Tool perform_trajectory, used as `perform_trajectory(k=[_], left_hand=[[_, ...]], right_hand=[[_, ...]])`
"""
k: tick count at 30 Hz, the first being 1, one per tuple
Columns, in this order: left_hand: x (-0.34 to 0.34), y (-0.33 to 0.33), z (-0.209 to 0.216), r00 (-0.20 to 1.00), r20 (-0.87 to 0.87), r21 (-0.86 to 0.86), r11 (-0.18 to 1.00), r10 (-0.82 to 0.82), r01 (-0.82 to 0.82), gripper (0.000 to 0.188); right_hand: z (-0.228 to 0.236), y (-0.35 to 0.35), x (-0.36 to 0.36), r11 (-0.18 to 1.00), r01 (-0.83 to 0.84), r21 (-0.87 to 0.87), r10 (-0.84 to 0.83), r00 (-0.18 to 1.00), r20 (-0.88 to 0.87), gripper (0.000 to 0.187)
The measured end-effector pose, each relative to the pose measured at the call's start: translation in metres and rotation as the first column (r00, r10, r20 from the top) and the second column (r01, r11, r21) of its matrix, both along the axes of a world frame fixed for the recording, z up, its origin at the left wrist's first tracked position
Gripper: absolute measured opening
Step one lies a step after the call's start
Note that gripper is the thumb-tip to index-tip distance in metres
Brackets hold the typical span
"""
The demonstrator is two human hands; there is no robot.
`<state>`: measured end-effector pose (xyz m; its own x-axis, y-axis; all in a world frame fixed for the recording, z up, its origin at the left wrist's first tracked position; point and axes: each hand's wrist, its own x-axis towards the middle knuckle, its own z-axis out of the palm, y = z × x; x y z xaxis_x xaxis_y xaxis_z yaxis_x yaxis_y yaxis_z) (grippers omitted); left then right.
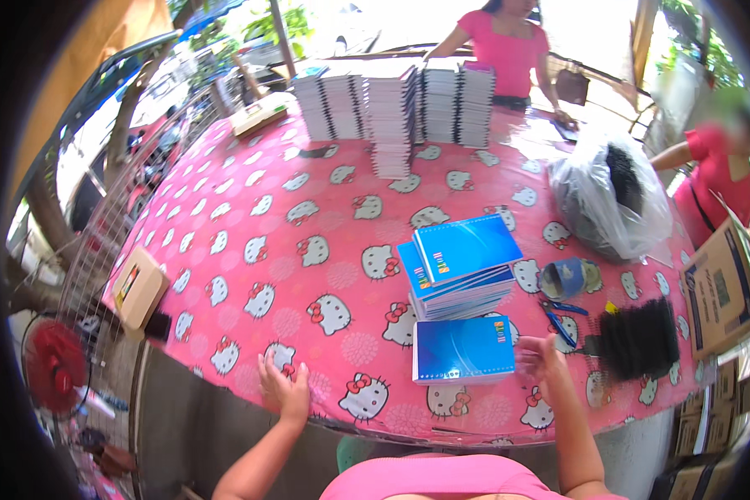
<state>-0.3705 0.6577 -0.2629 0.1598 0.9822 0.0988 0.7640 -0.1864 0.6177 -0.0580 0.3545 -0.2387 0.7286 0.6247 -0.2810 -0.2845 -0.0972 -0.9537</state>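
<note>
A blue notebook [463, 350] lies flat near the table's front edge. Behind it stands a short stack of blue notebooks [458, 267], its top one askew. My right hand [542, 358] hovers just right of the single notebook, fingers apart, holding nothing. My left hand [282, 385] rests palm down on the pink cat-print tablecloth [308, 208] at the front edge, well left of the notebook, fingers spread.
Black binding combs [638, 337], blue pens [561, 321] and a tape roll [563, 278] lie right of the stack. A plastic bag [610, 198], tall white booklet stacks [396, 104], cardboard boxes [719, 292] and a tan box [139, 286] sit around. Two people in pink stand behind the table.
</note>
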Motion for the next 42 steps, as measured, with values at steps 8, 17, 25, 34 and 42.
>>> perform_trajectory(k=[8,17,25,34,42], left_hand=[[0.084,-0.037,0.066,0.564,0.811,-0.569,0.429,0.153,0.702,0.056],[0.119,-0.062,0.048,0.531,0.823,-0.541,-0.005,0.201,0.841,0.078],[0.125,-0.079,0.052,0.561,0.818,-0.576,0.184,0.131,0.796,0.068],[0.125,-0.069,0.045,0.558,0.82,-0.572,0.17,0.128,0.802,0.086],[0.119,-0.059,0.048,0.637,0.765,-0.644,0.109,0.091,0.758,0.094]], right_hand=[[0.038,0.031,-0.007,0.998,-0.051,-0.019,0.052,0.997,0.049,0.066],[0.048,0.038,-0.022,0.992,-0.122,-0.033,0.123,0.992,0.03,0.042],[0.064,0.047,-0.025,0.986,-0.153,-0.073,0.161,0.98,0.116,0.049],[0.054,0.044,-0.018,0.982,-0.188,-0.022,0.189,0.981,0.034,0.051],[0.04,0.033,0.002,0.971,-0.214,0.104,0.234,0.942,-0.241,0.068]])
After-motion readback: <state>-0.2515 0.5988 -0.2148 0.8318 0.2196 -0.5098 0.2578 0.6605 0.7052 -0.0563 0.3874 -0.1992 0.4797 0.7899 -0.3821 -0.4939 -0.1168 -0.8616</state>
